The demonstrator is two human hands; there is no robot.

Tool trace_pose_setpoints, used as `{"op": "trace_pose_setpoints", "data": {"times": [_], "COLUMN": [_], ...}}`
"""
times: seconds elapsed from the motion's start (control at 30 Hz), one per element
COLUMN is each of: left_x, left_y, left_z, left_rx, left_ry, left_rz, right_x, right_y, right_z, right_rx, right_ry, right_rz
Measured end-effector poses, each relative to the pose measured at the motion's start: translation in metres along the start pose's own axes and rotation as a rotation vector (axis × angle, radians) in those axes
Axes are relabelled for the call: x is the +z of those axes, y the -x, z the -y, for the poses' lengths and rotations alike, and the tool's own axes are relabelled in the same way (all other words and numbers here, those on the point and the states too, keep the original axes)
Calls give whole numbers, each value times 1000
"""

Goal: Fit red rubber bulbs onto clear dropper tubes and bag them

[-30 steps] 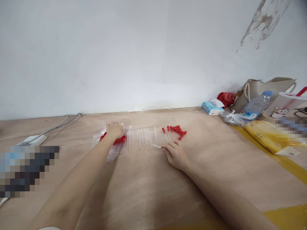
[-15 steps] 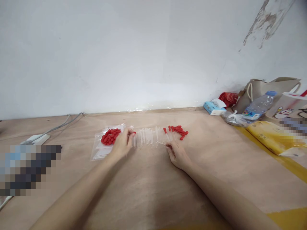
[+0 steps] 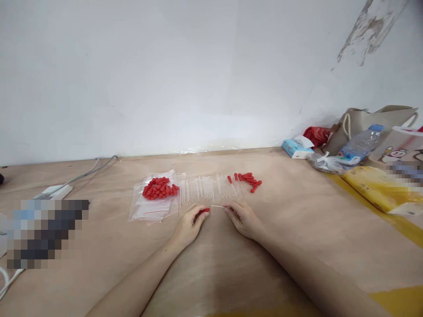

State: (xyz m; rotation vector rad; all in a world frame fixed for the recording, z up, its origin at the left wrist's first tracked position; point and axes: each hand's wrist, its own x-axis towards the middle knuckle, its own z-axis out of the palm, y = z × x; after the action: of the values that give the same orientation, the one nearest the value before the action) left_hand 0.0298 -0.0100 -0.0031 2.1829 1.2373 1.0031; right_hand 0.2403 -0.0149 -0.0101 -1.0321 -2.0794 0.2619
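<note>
My left hand (image 3: 191, 222) pinches a red rubber dropper bulb (image 3: 205, 211), its open end facing right. Across a small gap, my right hand (image 3: 243, 219) is closed on a thin clear dropper tube (image 3: 217, 206) that points left at the bulb. Bulb and tube are apart. Behind my hands lies a row of loose clear tubes (image 3: 201, 188). At its right end several droppers with red bulbs (image 3: 250, 178) lie in a loose cluster. A pile of red bulbs (image 3: 157, 189) rests on clear zip bags (image 3: 152, 213) to the left.
A tissue pack (image 3: 297, 148), a knotted plastic bag (image 3: 325, 163), a water bottle (image 3: 363, 143), a paper bag (image 3: 353, 119) and a yellow packet (image 3: 376, 187) stand or lie at the right. A grey cable (image 3: 89, 169) runs to a white power strip (image 3: 57, 193) at the left.
My left hand has moved from beside the bulb pile toward the right and nearer me, carrying a red bulb. My right hand has drawn the tube slightly nearer, clear of the row.
</note>
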Motion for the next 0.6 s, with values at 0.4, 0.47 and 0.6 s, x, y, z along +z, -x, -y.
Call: {"op": "trace_pose_setpoints", "data": {"times": [0.4, 0.47, 0.6], "left_x": [1, 1, 0], "left_y": [1, 1, 2], "left_z": [-1, -1, -1], "left_rx": [51, 62, 68], "left_ry": [28, 27, 19], "left_rz": [-11, 0, 35], "right_x": [4, 4, 4], "right_y": [1, 1, 2], "right_z": [-2, -4, -6], "right_rx": [-73, -85, -107], "right_ry": [137, 160, 204], "right_rz": [48, 43, 39]}}
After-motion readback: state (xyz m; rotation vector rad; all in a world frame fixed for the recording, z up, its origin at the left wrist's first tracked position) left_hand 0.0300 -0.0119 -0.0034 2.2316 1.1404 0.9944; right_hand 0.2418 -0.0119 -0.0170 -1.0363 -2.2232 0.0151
